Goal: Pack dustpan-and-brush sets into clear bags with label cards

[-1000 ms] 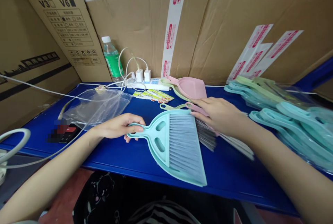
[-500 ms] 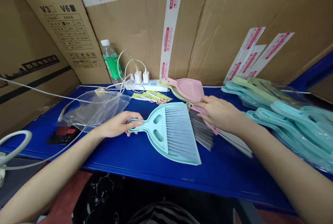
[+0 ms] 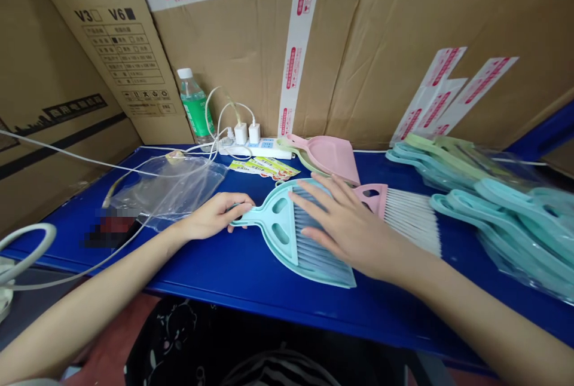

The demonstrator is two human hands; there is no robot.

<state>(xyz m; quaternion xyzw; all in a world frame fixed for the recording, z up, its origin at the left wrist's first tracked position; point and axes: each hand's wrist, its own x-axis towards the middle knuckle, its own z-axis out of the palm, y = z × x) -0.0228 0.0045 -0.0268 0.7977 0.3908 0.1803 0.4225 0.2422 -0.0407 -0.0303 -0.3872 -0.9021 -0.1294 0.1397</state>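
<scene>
A light blue dustpan [image 3: 293, 257] lies on the table with a matching hand brush [image 3: 264, 217] nested on it, its grey-blue bristles pointing right. My left hand [image 3: 219, 214] is closed around their handles at the left end. Over the bristles lies my right hand [image 3: 343, 224], fingers spread, seemingly resting on them. It hides part of the bristles and the handle of a pink brush [image 3: 382, 195], whose white bristles fan to the right. Just behind, a pink dustpan [image 3: 334, 156] overlaps a pale green dustpan [image 3: 305, 162].
Several light blue dustpan sets [image 3: 506, 213], some in clear plastic, lie on the right. A clear bag [image 3: 174, 186], cables and a power strip [image 3: 269, 148] are at back left, near a bottle [image 3: 196, 108]. Cardboard boxes [image 3: 242, 51] wall the blue table [image 3: 215, 278].
My right hand has moved left from the pink brush onto the blue brush's bristles, and its fingers have spread. The pink brush now points right. My left hand keeps its hold.
</scene>
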